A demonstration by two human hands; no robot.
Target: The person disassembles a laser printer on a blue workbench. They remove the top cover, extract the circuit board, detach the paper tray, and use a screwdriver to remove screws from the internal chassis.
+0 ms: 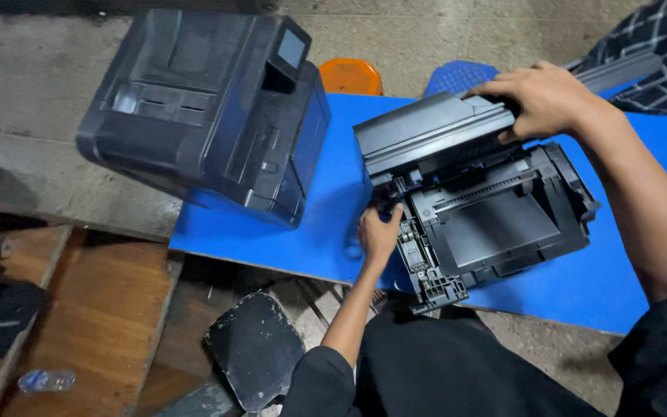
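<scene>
Printer chassis (496,224), black and opened up, lies on the blue table (326,232), right of a larger dark printer (210,108). My left hand (378,232) presses its fingers against the chassis's left side frame, seemingly pinching a small part. My right hand (542,96) grips the raised scanner lid (434,131), fingers curled over its far edge.

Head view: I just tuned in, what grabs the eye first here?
The bright blue tabletop stands out, with two black plastic printers on it. The right hand lifts the raised lid of the opened black printer at centre right, while the left hand touches its front-left corner. A bulkier closed dark printer overhangs the table's left edge.
</scene>
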